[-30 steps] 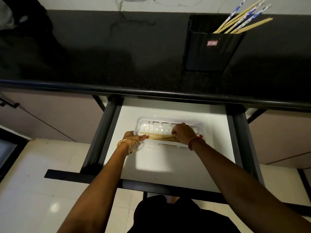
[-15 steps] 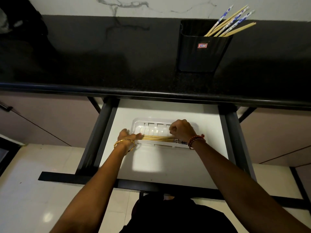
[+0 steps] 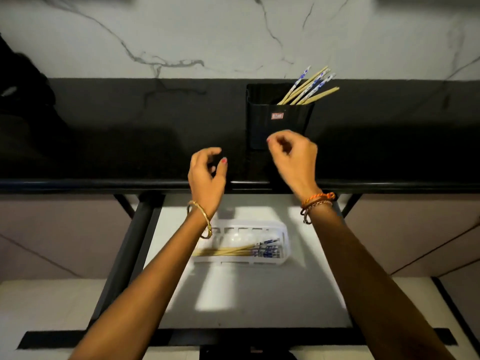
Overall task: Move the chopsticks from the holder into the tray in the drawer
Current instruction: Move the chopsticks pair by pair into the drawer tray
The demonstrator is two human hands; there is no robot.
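A black holder stands on the dark counter with several chopsticks leaning out to its upper right. In the open drawer a white slotted tray holds a bundle of chopsticks lying sideways, blue-patterned ends to the right. My left hand hovers over the counter's front edge, left of the holder, fingers loosely curled and empty. My right hand is raised in front of the holder's lower half, fingers curled, holding nothing.
The drawer's white floor is framed by black rails. The counter's rounded front edge overhangs the drawer's back. A marble wall rises behind the counter. A dark shape sits at far left.
Both hands let go of the chopsticks in the tray and rose to the counter; the right hand now sits in front of the holder. The view tilted upward.
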